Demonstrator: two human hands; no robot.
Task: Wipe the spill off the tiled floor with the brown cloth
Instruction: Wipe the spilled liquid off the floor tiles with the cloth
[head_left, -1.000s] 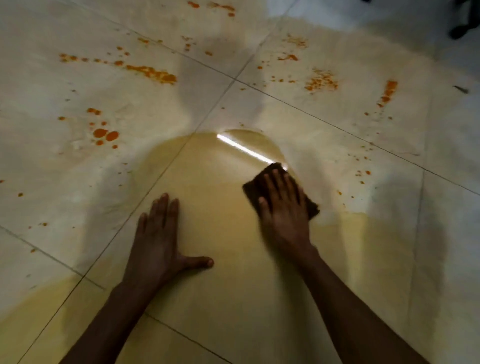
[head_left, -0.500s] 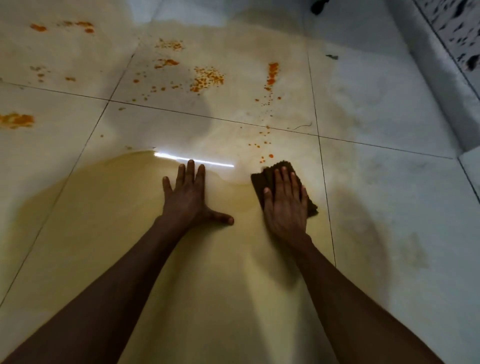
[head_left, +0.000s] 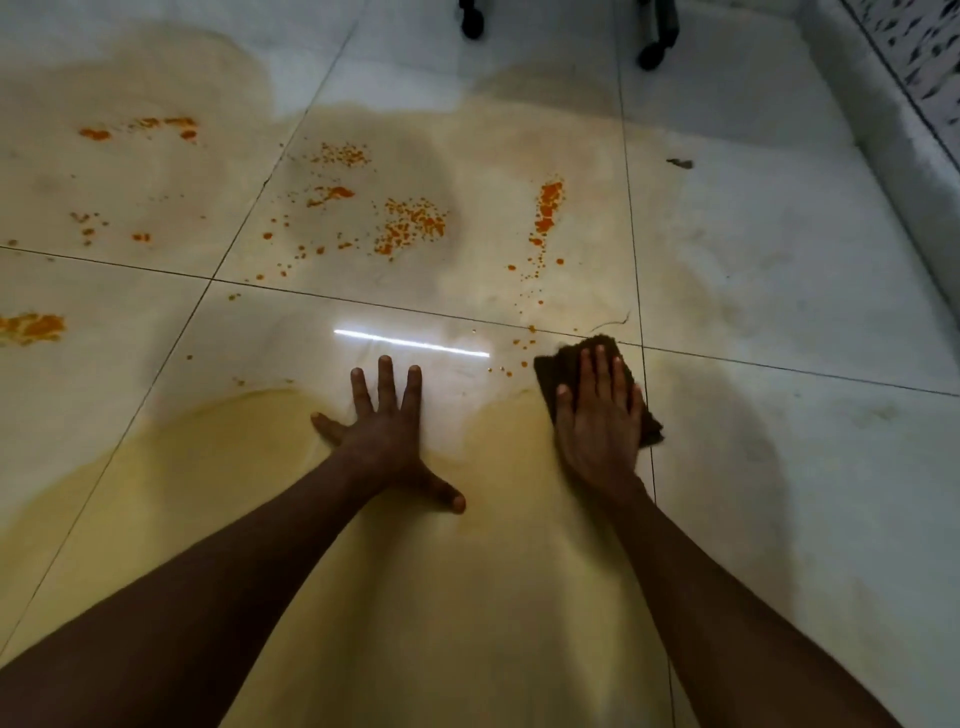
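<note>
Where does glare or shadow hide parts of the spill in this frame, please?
Head view: a bright glare streak lies on the tiled floor beyond the left hand; soft shadows dim the orange splatter; wide-angle distortion bends the grout lines.

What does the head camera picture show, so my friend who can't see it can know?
A person's right hand presses a brown cloth flat on a pale tiled floor, while the left hand rests open beside it. Orange splatters dot the tiles beyond the hands, and a yellowish wet patch spreads around the arms.
</note>
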